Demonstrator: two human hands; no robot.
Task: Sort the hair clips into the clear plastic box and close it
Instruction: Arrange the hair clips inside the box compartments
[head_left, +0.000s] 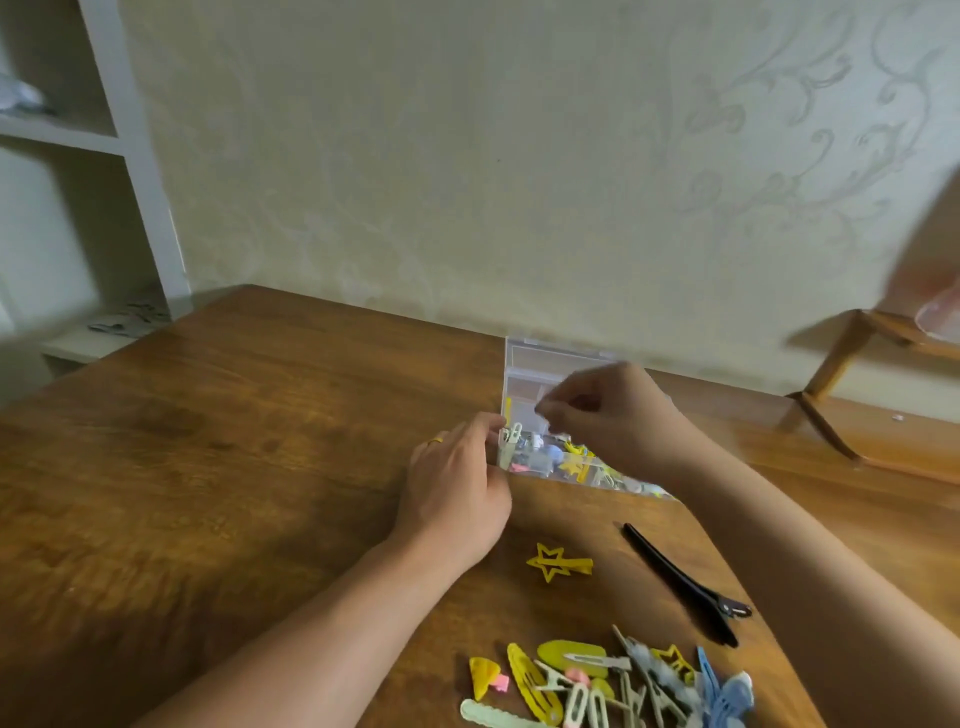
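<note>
The clear plastic box (524, 364) stands open on the wooden table (234, 441) near the wall, its lid upright, with several coloured clips inside. My left hand (457, 493) holds the box's left front corner. My right hand (602, 410) hovers over the box with fingertips pinched together; what they hold is blurred. A yellow star clip (558, 562) lies alone in front of the box. A long black clip (680, 582) lies to its right. A pile of yellow, beige and blue clips (608, 680) sits at the near edge.
A white shelf unit (104, 156) stands at the left beyond the table. A wooden stand (841, 364) is at the right by the wall. A blurred object (935, 260) fills the right edge of the view.
</note>
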